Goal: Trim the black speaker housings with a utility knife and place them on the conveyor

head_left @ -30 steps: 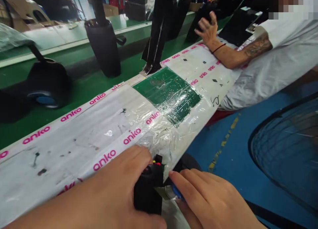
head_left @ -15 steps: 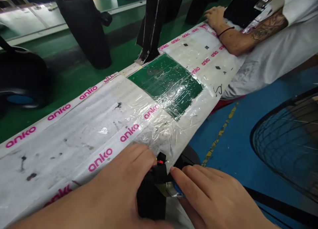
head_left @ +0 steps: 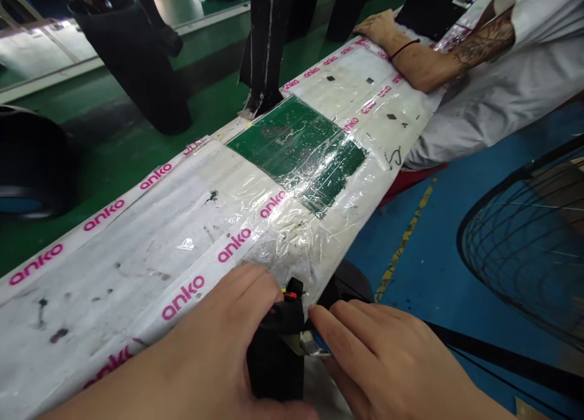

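At the near edge of the workbench (head_left: 137, 250), which is wrapped in white plastic and pink "anko" tape, my left hand (head_left: 214, 341) is wrapped over a small black part (head_left: 276, 359) with red and yellow wires showing at its top. My right hand (head_left: 383, 359) presses in from the right, fingers together, pinching a small silver and blue piece (head_left: 314, 346) against the black part. What that piece is cannot be made out. Both palms are hidden.
A green patch (head_left: 296, 149) under clear film lies mid-bench. A co-worker's tattooed forearm (head_left: 433, 58) rests on the far end. Black stands (head_left: 137, 61) sit on the green belt behind. A black wire fan guard (head_left: 524, 237) stands over the blue floor at right.
The view dropped and shifted slightly. The co-worker's raised hand came down onto the bench. My hands stay closed on the black part in the same spot.
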### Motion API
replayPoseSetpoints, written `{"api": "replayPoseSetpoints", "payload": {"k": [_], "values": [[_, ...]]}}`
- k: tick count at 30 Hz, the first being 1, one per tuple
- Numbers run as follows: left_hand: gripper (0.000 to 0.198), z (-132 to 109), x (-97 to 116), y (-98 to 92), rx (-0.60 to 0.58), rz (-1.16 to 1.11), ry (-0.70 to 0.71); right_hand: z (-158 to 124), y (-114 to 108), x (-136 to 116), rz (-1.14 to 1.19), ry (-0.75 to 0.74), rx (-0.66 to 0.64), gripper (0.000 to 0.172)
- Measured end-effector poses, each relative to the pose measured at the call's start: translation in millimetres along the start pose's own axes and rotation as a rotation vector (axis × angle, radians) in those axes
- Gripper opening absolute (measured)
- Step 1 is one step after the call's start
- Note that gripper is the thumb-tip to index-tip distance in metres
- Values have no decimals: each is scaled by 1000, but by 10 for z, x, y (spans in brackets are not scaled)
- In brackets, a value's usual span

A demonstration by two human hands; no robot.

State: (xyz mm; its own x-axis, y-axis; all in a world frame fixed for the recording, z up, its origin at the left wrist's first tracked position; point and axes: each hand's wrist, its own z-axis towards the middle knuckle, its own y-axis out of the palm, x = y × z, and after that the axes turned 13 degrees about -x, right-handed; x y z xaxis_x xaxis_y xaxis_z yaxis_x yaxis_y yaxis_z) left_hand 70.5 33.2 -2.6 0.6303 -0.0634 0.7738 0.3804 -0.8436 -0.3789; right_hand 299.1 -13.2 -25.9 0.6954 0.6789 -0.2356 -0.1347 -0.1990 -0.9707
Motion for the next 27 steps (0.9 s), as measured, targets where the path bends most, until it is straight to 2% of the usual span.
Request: {"api": "replayPoseSetpoints", "payload": {"k": [3,8,11,13,15,19,24,27], "values": [[48,-34,-32,-34,7,-81,54,9,18,-14,-27,27,-3,28],[60,-54,-302,-41,-25,-278,275,17,35,-39,-48,57,19,29],[61,-8,-389,-32,5,-272,337,8,39,-58,-67,83,23,31],[63,32,-375,-36,45,-244,373,6,30,-64,-58,108,-13,32],[58,66,-333,-49,36,-206,393,16,-5,-55,-20,113,-66,34],[44,84,-265,-71,-28,-159,325,86,-156,4,42,90,-206,37],[43,57,-200,-85,-73,-188,128,220,-284,95,3,33,-356,34],[41,50,-148,-77,-78,-188,85,218,-321,147,0,41,-450,23]]}}
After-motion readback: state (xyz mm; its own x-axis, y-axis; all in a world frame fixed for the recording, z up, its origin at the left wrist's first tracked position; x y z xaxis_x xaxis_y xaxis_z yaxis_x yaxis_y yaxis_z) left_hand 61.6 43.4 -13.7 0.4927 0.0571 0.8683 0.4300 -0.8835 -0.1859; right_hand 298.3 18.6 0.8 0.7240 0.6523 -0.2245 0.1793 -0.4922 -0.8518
